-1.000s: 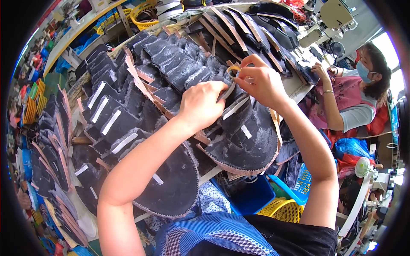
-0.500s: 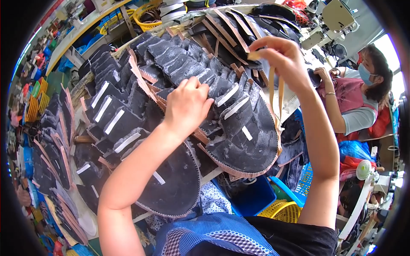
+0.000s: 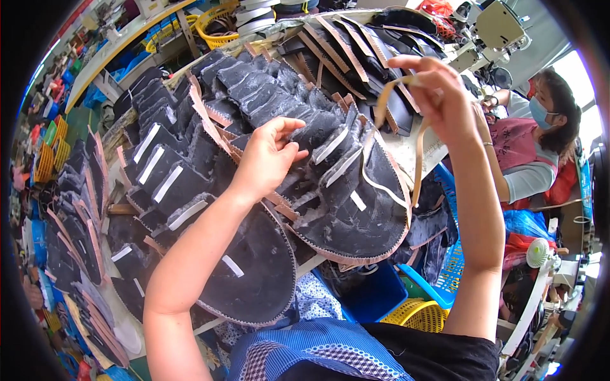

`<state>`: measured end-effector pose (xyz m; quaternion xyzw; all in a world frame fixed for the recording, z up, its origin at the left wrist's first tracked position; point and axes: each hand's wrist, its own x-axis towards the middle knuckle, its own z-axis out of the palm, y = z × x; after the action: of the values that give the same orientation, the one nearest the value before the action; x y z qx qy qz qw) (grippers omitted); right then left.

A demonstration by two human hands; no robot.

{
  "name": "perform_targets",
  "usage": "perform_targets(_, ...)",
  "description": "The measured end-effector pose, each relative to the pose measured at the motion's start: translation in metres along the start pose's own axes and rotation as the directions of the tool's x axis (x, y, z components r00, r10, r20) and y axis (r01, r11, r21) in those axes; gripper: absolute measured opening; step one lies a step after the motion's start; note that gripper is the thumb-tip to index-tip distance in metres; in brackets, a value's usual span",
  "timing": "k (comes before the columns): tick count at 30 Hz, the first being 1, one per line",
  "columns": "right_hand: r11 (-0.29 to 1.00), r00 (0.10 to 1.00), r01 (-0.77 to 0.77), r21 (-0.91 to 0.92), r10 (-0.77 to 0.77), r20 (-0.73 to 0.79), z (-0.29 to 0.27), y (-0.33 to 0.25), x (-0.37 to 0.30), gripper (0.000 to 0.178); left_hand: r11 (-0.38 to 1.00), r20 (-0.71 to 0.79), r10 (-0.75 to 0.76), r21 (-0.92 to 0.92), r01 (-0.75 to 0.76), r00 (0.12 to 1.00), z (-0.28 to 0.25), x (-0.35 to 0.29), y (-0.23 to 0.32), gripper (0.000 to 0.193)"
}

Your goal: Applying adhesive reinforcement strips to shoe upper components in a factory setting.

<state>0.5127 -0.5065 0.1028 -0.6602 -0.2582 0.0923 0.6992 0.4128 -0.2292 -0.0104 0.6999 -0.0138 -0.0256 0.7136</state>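
Held up on the right, my right hand [image 3: 440,95] pinches a narrow tan strip [image 3: 417,168]. The strip hangs in a loop, and a pale length of it curves over the front stack of black shoe-upper pieces [image 3: 375,219]. My left hand [image 3: 270,155] is over the middle of the stacks, its thumb and forefinger apart and nothing visible between them. Just right of its fingers, overlapping black pieces carry short white strips [image 3: 332,145]. Another stack of black pieces [image 3: 260,273] with zigzag-cut edges lies under my left forearm.
A co-worker in a pink apron [image 3: 524,143] sits at the right by a sewing machine [image 3: 499,25]. Below the table edge are a blue bin [image 3: 375,298], a yellow basket [image 3: 416,314] and a blue basket [image 3: 451,270]. More black pieces [image 3: 79,235] overlap at the left.
My left hand has opened its fingers and shifted slightly left. My right hand has moved a little right, and the strip now swings out in a wider loop over the front pieces.
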Motion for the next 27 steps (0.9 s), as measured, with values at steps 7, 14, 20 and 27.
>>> perform_targets(7,0.781,0.972,-0.107,-0.615,0.214,0.102,0.005,0.009,0.011,0.027,0.996,0.051,0.014,-0.089,-0.009,0.999,0.011,0.003,0.006,0.04)
perform_targets(14,0.757,0.797,0.104,-0.646,0.324,0.509,0.061,0.039,0.024,0.021,0.992,0.051,-0.04,-0.115,0.045,0.998,0.007,-0.004,0.014,0.054)
perform_targets(20,0.746,0.817,0.107,-0.657,0.31,0.485,0.066,0.048,0.024,0.023,0.998,0.099,-0.004,-0.069,0.011,0.995,0.013,-0.008,0.021,0.045)
perform_targets(27,0.542,0.905,-0.114,-0.832,0.403,0.139,0.048,0.033,0.024,0.027,0.998,-0.037,0.001,0.069,0.001,0.999,0.016,-0.004,0.007,0.039)
